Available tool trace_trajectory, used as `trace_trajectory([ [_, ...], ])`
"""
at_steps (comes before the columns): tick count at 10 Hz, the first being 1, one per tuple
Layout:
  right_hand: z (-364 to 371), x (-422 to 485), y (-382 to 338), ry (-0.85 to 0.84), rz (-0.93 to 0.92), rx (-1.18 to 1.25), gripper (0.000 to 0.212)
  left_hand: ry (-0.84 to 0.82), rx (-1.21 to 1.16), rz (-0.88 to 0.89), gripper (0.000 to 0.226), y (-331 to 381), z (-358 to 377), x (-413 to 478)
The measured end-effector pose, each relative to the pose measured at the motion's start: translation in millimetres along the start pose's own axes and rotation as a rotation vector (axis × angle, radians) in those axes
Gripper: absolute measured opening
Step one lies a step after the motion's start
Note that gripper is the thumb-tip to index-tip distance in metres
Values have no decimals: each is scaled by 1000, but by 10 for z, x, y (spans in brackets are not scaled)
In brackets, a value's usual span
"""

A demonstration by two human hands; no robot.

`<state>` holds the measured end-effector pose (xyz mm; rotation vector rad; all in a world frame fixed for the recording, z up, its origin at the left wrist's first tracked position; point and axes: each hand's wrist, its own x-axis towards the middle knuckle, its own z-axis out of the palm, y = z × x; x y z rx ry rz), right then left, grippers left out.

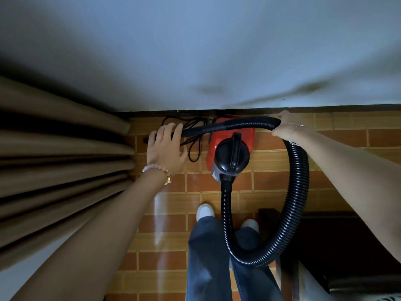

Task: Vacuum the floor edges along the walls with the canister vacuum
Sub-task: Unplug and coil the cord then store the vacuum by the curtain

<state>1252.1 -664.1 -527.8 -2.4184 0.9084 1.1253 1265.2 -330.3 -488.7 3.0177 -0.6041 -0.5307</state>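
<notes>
Black ribbed hose (299, 192) sits in the right hand (286, 127), whose fingers curl round it where it bends toward the wall (217, 51). The left hand (166, 146), wearing a beaded bracelet (155, 168), is open, its spread fingers laid over the smooth nozzle tube (195, 131) at the hose's end. Between the hands the red and black canister vacuum (231, 155) stands on the tiled floor (271, 185) against the dark skirting, a loose power cord (195, 124) beside it. Tan curtains (54, 148) hang at left. White shoes (205, 211) stand just behind the canister.
</notes>
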Motion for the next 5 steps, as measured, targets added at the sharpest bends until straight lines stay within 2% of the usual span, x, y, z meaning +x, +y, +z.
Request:
trace_trajectory([
  [1,76,23,105,-129,56,49,46,8,1,17,61,79,0,-5],
  [2,158,30,203,-179,64,81,44,5,-3,29,62,157,20,-37],
  [3,150,-68,240,-164,69,109,25,36,-5,45,61,219,-9,-85],
  [5,-88,-720,165,-76,102,305,18,60,-10,54,62,305,-268,-237],
])
